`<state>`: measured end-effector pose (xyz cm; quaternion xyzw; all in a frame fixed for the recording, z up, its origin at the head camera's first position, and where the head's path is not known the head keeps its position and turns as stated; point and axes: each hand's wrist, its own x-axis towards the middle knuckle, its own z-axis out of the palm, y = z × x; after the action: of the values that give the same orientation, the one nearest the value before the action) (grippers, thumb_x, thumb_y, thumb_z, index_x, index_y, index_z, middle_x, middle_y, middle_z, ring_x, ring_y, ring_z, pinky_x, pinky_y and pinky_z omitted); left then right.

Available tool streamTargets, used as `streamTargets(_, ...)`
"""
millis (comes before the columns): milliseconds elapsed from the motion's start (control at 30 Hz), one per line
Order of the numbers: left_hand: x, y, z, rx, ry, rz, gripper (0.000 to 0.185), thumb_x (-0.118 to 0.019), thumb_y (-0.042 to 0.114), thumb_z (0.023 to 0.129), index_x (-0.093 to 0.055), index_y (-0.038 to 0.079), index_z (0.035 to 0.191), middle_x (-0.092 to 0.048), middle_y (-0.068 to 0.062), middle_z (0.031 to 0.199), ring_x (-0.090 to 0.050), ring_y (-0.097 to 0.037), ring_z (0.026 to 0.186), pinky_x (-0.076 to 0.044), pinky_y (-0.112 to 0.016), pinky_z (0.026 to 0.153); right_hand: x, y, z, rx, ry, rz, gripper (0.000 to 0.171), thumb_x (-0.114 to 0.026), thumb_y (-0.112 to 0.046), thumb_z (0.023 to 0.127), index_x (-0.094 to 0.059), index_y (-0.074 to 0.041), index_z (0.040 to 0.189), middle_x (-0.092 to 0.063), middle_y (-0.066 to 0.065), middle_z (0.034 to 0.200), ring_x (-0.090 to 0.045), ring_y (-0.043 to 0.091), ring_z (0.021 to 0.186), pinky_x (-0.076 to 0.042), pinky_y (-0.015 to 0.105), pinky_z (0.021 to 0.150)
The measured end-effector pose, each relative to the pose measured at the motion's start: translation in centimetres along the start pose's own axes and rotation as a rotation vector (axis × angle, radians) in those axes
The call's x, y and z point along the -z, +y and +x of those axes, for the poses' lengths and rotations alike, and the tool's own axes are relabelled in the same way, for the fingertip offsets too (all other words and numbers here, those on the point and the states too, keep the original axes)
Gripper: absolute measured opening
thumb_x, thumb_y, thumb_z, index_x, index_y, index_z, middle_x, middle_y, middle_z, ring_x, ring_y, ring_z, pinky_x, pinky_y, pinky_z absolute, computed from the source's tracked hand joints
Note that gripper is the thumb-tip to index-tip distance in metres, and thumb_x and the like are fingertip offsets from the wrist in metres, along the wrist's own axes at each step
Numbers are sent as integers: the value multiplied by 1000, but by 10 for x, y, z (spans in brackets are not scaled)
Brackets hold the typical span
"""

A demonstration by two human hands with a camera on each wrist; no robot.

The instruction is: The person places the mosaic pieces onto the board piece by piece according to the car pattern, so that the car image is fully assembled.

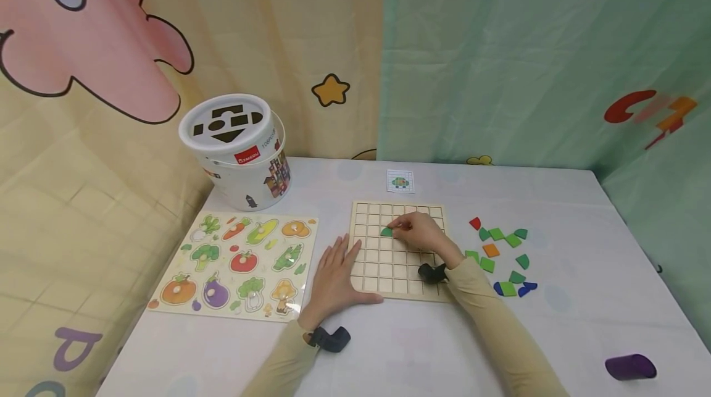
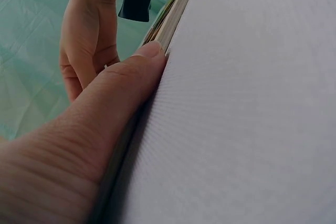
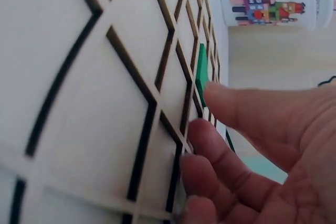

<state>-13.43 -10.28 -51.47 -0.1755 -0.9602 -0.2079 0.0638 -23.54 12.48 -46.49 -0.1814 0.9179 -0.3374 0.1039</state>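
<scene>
- Head view, nearest first: a purple roll [image 1: 630, 367] lies at the table's [image 1: 389, 354] near right corner, well apart from everything else.
- Left hand [image 1: 335, 273] lies flat on the table, palm down, fingers straight and slightly spread; its fingertips and thumb touch the left edge of the grid board [image 1: 383, 276]. In the left wrist view the thumb [image 2: 126, 85] presses along that board's edge [image 2: 167, 27].
- The board sits at the table's middle, nearly all its squares bare.
- Right hand [image 1: 421, 231] rests on the board's upper half, fingers curled, tips pinching a green tile [image 1: 386, 231] down into a square in the third row. In the right wrist view a fingertip [image 3: 223, 98] touches the tile [image 3: 201, 72], which stands proud of the grid [image 3: 105, 77].
- Loose tiles [image 1: 502, 255], green, orange, red and blue, are scattered just right of the board.
- A vegetable puzzle [image 1: 239, 264] lies left of the board, towards the table's left edge.
- A small pattern card [image 1: 400, 181] lies beyond the board's far edge.
- A white bucket [image 1: 239, 153] with a shape-cut lid stands at the far left corner.
</scene>
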Motion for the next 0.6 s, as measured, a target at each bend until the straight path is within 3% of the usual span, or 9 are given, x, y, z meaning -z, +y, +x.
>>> streamTargets(100, -1, 0, 0, -3, -2, 5, 124, -66, 82, 55, -30, 9, 149, -22, -19, 153, -15, -32, 141, -10, -44, 114, 3, 4, -7, 54, -22, 55, 28, -67, -14, 89, -69, -8, 116, -64, 2, 87, -51, 16, 69, -44, 29, 60)
streamTargets(200, -2, -1, 1, 10, -21, 8, 124, -65, 82, 55, -29, 10, 150, -20, -18, 154, -12, -30, 142, -8, -42, 114, 6, 8, -15, 84, 8, 83, 29, -66, -16, 90, -67, -6, 117, -63, 1, 88, -51, 16, 71, -43, 29, 61)
streamTargets(600, 0, 1, 1, 34, -54, -12, 125, -67, 81, 55, -26, 12, 151, -16, -16, 155, -7, -26, 143, -3, -40, 114, 45, 44, -75, 40, 207, 65, 23, -65, -18, 92, -70, -2, 108, -65, 3, 81, -57, 17, 72, -46, 28, 53)
